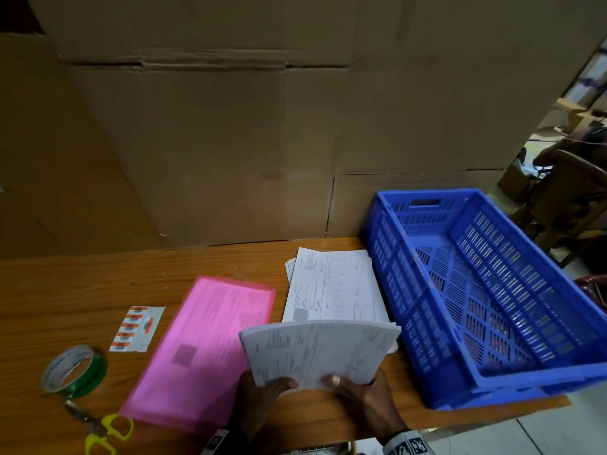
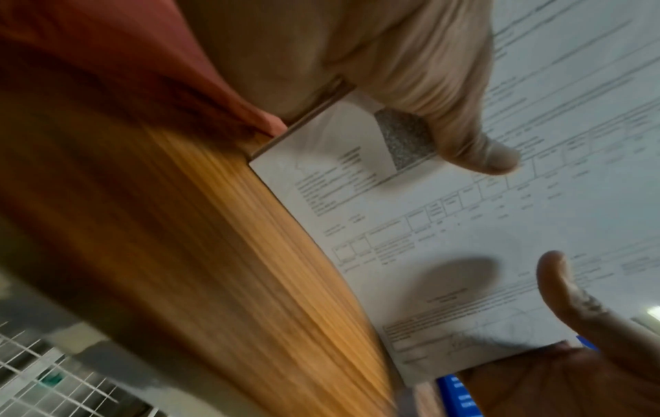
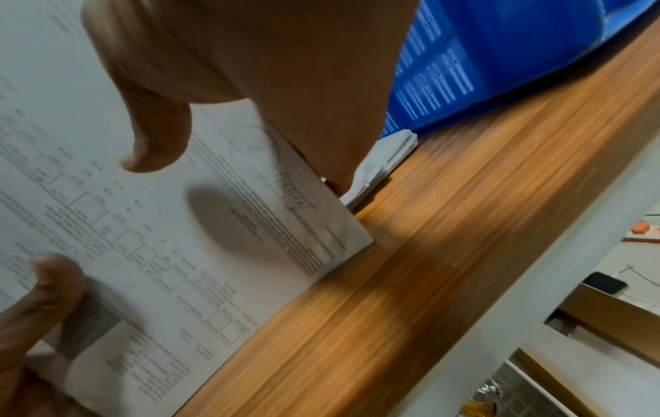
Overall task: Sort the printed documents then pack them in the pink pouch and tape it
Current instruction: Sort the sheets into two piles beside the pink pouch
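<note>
1. both hands hold a sheaf of printed documents [image 1: 317, 351] by its near edge at about 6 o'clock on the table [image 1: 65, 290]; the left hand [image 1: 262, 394] and right hand [image 1: 359, 394] each pinch it, thumb on top, fingers underneath.
2. the sheaf bows upward, its long axis running 9 to 3 o'clock.
3. the pink pouch [image 1: 203, 349] lies flat just beside the left hand, toward 10 o'clock, its long axis running from 7 to 1 o'clock; which end is its mouth i cannot tell.
4. a second paper pile [image 1: 335, 284] rests at 12 o'clock from the hands, touching the blue crate [image 1: 427, 382].
5. the crate, at 2 o'clock, looks empty.
6. the tape roll [image 1: 74, 371] and scissors [image 1: 105, 428] sit toward 8 o'clock, nearer the left hand.
</note>
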Available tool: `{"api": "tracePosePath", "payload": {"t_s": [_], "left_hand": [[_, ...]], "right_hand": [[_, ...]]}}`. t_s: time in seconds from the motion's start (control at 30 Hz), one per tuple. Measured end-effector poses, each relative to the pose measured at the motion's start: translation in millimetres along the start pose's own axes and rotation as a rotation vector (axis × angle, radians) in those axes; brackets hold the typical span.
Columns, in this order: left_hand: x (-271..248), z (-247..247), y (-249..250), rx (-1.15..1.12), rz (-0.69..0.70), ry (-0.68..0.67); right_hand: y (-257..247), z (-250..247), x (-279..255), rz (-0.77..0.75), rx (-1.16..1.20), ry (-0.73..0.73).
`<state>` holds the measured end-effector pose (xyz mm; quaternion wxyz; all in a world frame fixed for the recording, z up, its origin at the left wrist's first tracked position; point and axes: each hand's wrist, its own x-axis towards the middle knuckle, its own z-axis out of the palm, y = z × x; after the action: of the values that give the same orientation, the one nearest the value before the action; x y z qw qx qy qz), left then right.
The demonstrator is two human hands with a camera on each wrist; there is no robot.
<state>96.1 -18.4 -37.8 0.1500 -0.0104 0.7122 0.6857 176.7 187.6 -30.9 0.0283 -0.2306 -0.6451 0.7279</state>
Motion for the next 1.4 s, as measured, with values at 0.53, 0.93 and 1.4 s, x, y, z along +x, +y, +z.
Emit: {"api": "tracePosePath", "payload": {"t_s": [0.53, 0.93, 1.4], "left_hand": [[0.2, -3.1, 24.2, 0.018, 0.097, -0.007], [-4.0, -11.3, 107.6, -0.090, 0.347, -0.101], [-6.9, -12.4, 81.8, 0.017, 0.100, -0.060]], "right_hand": [[-25.8, -1.1, -10.1, -0.098, 0.057, 0.030], [-99.3, 4.7, -23.1, -0.446, -0.033, 0.019], [-76.9, 9.8, -27.5, -0.179, -0.089, 0.044]]}}
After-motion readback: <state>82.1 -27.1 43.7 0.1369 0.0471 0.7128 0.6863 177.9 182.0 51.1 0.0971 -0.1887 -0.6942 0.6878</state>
